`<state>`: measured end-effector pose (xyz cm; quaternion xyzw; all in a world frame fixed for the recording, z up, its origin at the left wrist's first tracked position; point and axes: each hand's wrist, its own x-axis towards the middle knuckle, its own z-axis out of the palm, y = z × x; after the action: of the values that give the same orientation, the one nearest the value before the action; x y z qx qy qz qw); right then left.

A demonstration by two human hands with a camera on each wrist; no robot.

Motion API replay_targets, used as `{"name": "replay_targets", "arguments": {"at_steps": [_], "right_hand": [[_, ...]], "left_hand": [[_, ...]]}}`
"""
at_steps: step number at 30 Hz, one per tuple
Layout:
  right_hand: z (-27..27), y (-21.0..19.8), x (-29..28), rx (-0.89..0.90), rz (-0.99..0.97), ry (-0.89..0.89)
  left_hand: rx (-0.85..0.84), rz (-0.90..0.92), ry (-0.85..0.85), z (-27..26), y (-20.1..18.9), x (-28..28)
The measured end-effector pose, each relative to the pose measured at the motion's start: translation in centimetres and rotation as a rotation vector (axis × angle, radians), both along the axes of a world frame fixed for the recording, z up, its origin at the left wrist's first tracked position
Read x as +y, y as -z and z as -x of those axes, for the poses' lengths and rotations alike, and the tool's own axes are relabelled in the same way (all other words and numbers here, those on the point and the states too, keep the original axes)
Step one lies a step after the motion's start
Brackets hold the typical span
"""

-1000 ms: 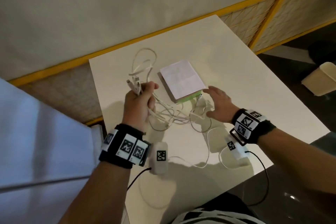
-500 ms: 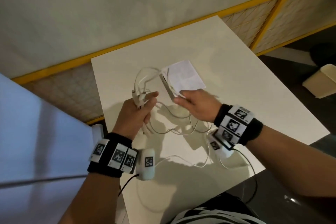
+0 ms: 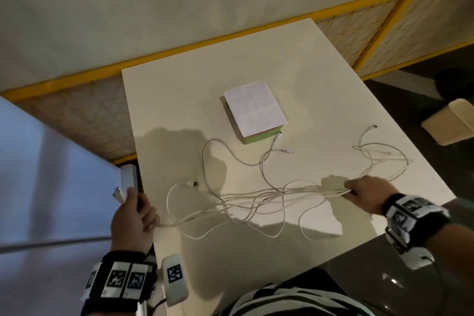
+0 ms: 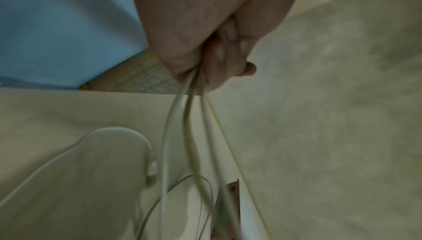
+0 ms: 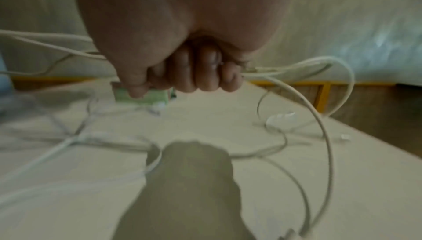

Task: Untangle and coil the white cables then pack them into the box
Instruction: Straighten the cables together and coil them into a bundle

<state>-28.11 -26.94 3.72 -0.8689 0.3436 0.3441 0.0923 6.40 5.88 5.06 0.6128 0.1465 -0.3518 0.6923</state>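
Several white cables (image 3: pixel 256 197) are stretched in a loose tangle across the white table (image 3: pixel 320 90). My left hand (image 3: pixel 134 215) grips their left ends just off the table's left edge, with white plugs sticking out above the fist. In the left wrist view the left hand (image 4: pixel 205 67) has its fingers curled round three cable strands (image 4: pixel 182 117). My right hand (image 3: pixel 359 191) holds the bundle near the right front edge; its curled fingers (image 5: pixel 205 70) grip the cables (image 5: pixel 285 68). A closed white and green box (image 3: pixel 254 113) sits behind the cables.
Loose cable loops (image 3: pixel 382 154) and a plug (image 3: pixel 372 127) lie near the table's right edge. A USB plug (image 3: pixel 191 183) rests left of centre. A beige bin (image 3: pixel 451 120) stands on the dark floor at right. A white device (image 3: pixel 128 177) lies past the left edge.
Both hands have pulled apart, left hand leftward off the table edge, right hand to the right front. The bunched cables are now stretched between them, away from the box.
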Motion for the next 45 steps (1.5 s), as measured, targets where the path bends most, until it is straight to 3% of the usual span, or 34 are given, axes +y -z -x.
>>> {"name": "replay_targets", "arguments": {"at_steps": [4,7,12,19,23,28,30,32,35,37,41,45], "right_hand": [[-0.4,4.1,0.8,0.029,-0.105,0.0],[-0.4,5.0,0.7,0.026,-0.19,0.017],[-0.1,5.5,-0.2,-0.084,-0.368,0.203],[-8.7,4.5,-2.6,-0.555,-0.137,0.323],[-13.7,6.5,-1.6,-0.483,-0.158,0.337],[-14.9,7.8,-1.3,-0.385,-0.06,0.325],[-14.9,7.0,-1.3,-0.429,-0.094,0.335],[-15.0,5.1,-1.2,-0.59,-0.155,0.335],[-15.6,-0.4,-0.1,-0.932,-0.274,0.333],[-16.3,-4.5,1.1,-1.066,-0.414,0.351],[-18.5,-9.7,4.5,-1.082,-0.647,0.241],[-20.5,-10.4,7.4,-1.104,-0.749,0.193]], "left_hand": [[0.142,-0.062,-0.049,-0.4,2.6,0.2],[0.243,-0.104,-0.047,0.0,2.9,0.3],[0.278,-0.067,-0.114,1.4,2.9,0.8],[0.302,-0.079,-0.041,3.1,2.9,0.8],[0.287,-0.085,-0.035,4.0,2.3,0.4],[0.202,-0.067,0.014,4.3,1.2,-0.4],[0.134,-0.043,0.052,4.2,0.4,-0.8],[0.058,-0.009,0.096,3.9,-0.5,-1.5],[-0.081,0.025,0.163,3.4,-2.2,-3.1],[-0.187,0.029,0.214,3.2,-3.6,-4.5],[-0.452,-0.041,0.334,3.8,-5.8,-8.2],[-0.556,-0.07,0.471,5.2,-6.7,-11.0]]}}
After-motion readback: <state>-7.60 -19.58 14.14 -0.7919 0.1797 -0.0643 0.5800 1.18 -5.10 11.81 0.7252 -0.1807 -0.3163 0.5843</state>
